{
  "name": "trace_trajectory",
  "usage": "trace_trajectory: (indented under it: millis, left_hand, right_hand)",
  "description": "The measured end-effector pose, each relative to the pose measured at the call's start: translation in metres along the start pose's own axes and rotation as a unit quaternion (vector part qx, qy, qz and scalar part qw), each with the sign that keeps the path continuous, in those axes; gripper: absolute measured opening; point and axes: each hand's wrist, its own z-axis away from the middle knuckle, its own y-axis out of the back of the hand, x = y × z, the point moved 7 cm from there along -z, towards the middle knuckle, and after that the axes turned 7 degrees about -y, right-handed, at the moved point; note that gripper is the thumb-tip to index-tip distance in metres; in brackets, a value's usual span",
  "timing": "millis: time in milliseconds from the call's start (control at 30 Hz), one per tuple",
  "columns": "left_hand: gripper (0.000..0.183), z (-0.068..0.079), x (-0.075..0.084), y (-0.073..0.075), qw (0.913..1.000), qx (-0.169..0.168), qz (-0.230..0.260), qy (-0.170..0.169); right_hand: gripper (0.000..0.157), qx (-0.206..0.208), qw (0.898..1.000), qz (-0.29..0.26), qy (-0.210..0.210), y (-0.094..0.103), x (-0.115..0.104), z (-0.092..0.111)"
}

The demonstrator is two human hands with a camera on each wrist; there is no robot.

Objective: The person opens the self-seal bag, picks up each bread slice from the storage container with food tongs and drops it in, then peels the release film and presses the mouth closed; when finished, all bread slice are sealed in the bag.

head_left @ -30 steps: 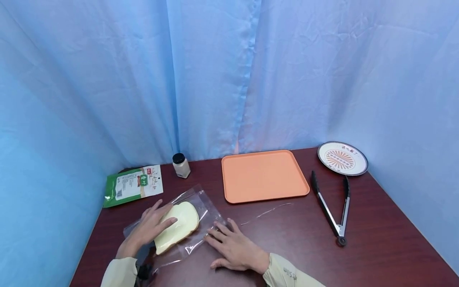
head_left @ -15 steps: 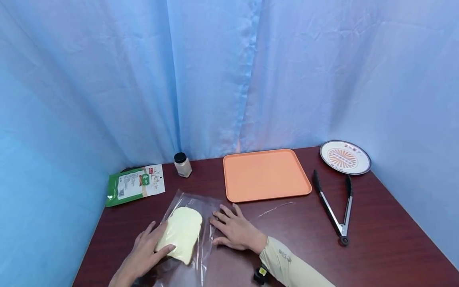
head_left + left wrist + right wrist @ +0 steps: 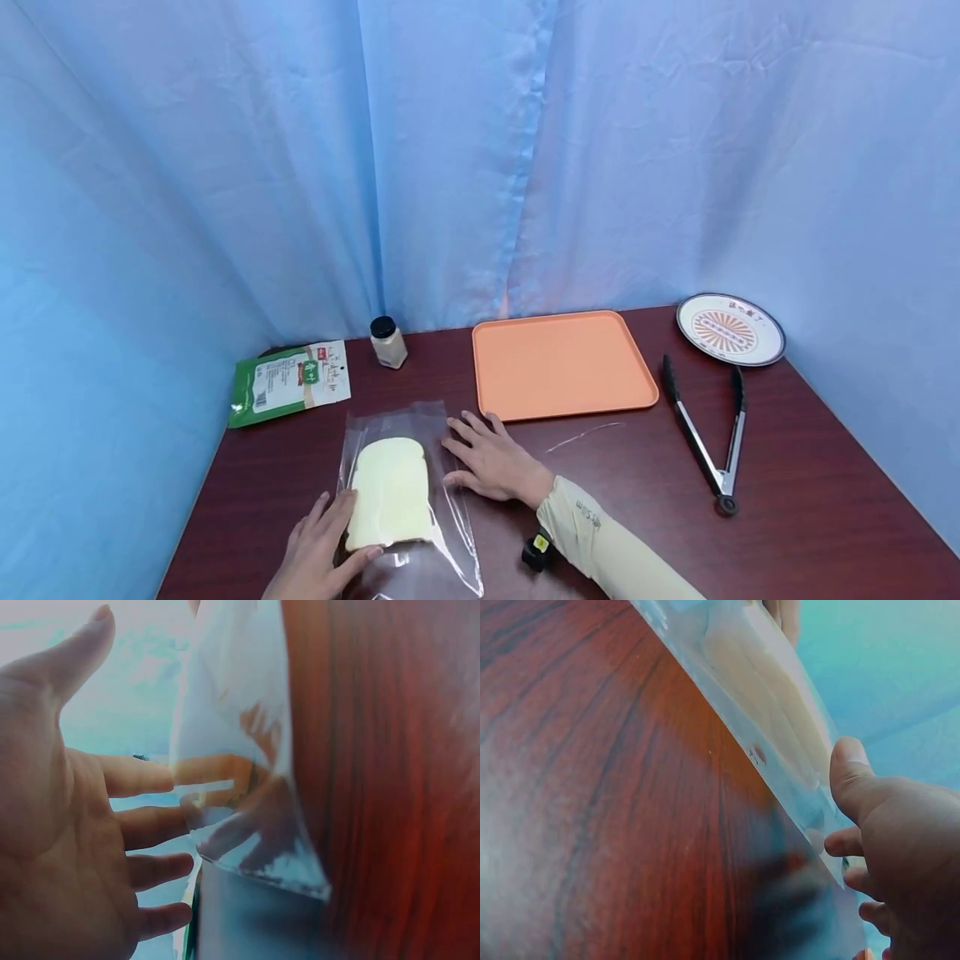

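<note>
Sliced bread (image 3: 390,492) lies on the table inside a clear plastic bag (image 3: 457,521), its top slice pale and its long side pointing away from me. My left hand (image 3: 318,550) is at the bread's lower left, fingertips against its left side and thumb by its near edge. In the left wrist view those fingers (image 3: 146,825) are straight and spread beside the bag. My right hand (image 3: 495,462) rests palm down, fingers spread, at the bag's upper right edge. The right wrist view shows its thumb (image 3: 851,769) next to the plastic, with the stacked bread (image 3: 765,697) visible through it.
Behind the bag are a green and white packet (image 3: 288,383), a black-lidded jar (image 3: 388,343) and an orange tray (image 3: 562,367). Tongs (image 3: 708,450) and a white patterned plate (image 3: 731,329) sit at the right. A thin clear strip (image 3: 585,435) lies before the tray. Blue curtains (image 3: 480,167) enclose the table.
The bag and bread have turned from slanting to nearly straight and come slightly nearer. My left hand has moved down toward me; my right hand has shifted a little away from me.
</note>
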Motion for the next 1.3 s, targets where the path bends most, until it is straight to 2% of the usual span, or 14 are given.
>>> trace_trajectory:
  millis: [133,300,400,467,567,633,700,833,900,967,1033,1133,1200,1300]
  left_hand:
    - [0.088,0.0,0.002,0.003,0.9999,0.007,0.008,-0.001]
    - [0.086,0.001,0.002,0.021,0.9983,0.057,0.004,0.01]
    - [0.089,-0.001,-0.005,0.033,0.9945,0.089,0.027,0.048]
    - [0.088,-0.003,-0.014,0.038,0.9888,0.102,0.067,0.086]
    - [0.085,-0.009,-0.03,0.037,0.9719,0.104,0.155,0.143]
    - [0.081,-0.013,-0.038,0.034,0.95,0.108,0.243,0.164]
    - [0.075,-0.017,-0.045,0.029,0.9221,0.108,0.326,0.178]
    - [0.065,-0.022,-0.055,0.024,0.8639,0.114,0.456,0.181]
    - [0.062,-0.024,-0.058,0.023,0.845,0.113,0.491,0.179]
    - [0.06,-0.026,-0.059,0.023,0.8308,0.113,0.514,0.18]
    - [0.058,-0.029,-0.058,0.024,0.8245,0.113,0.525,0.178]
    - [0.053,-0.034,-0.055,0.024,0.8263,0.113,0.523,0.177]
    - [0.05,-0.037,-0.054,0.024,0.8301,0.112,0.515,0.181]
    - [0.044,-0.042,-0.054,0.022,0.8347,0.116,0.504,0.189]
  right_hand:
    - [0.061,0.003,1.0,-0.012,-0.002,0.003,0.002,0.001]
    - [0.057,0.045,0.997,-0.057,-0.004,0.016,0.004,0.004]
    - [0.056,0.066,0.988,-0.137,-0.03,0.022,0.01,0.006]
    - [0.055,0.069,0.974,-0.21,-0.056,0.024,0.015,0.007]
    - [0.056,0.059,0.936,-0.331,-0.103,0.019,0.022,0.006]
    - [0.057,0.051,0.901,-0.412,-0.127,0.015,0.025,0.006]
    - [0.061,0.031,0.855,-0.494,-0.153,0.009,0.026,0.005]
    - [0.064,-0.024,0.747,-0.637,-0.189,-0.005,0.022,0.002]
    - [0.062,-0.052,0.7,-0.684,-0.199,-0.011,0.019,0.001]
    - [0.061,-0.073,0.667,-0.712,-0.206,-0.015,0.016,0.0]
    - [0.06,-0.081,0.645,-0.729,-0.212,-0.018,0.014,-0.002]
    - [0.059,-0.081,0.631,-0.736,-0.229,-0.02,0.014,-0.006]
    - [0.058,-0.079,0.632,-0.733,-0.237,-0.022,0.014,-0.01]
    - [0.056,-0.077,0.642,-0.721,-0.249,-0.024,0.014,-0.016]
